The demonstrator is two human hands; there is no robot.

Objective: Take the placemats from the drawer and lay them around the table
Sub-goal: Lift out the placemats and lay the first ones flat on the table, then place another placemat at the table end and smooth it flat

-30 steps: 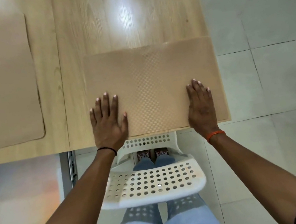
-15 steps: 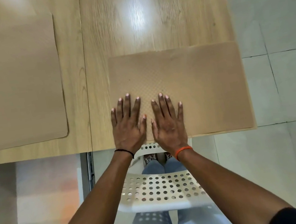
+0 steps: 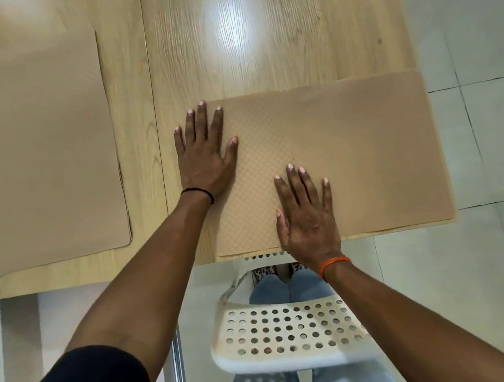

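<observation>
A tan textured placemat (image 3: 352, 149) lies flat at the near right corner of the light wooden table (image 3: 254, 43), its right edge reaching the table's end. My left hand (image 3: 204, 155) rests flat with straight fingers on the mat's left edge, partly on bare wood. My right hand (image 3: 308, 215) presses flat on the mat near the table's front edge. A second tan placemat (image 3: 32, 151) lies flat on the table's left part.
A white perforated plastic chair (image 3: 285, 333) stands tucked under the table edge right in front of me. Grey floor tiles (image 3: 484, 90) lie to the right of the table. A metal rail and a white surface show at lower left.
My left hand slid up and left to the mat's left edge. My right hand moved from the mat's right side to its middle, then slightly rightwards. The mat stays flat.
</observation>
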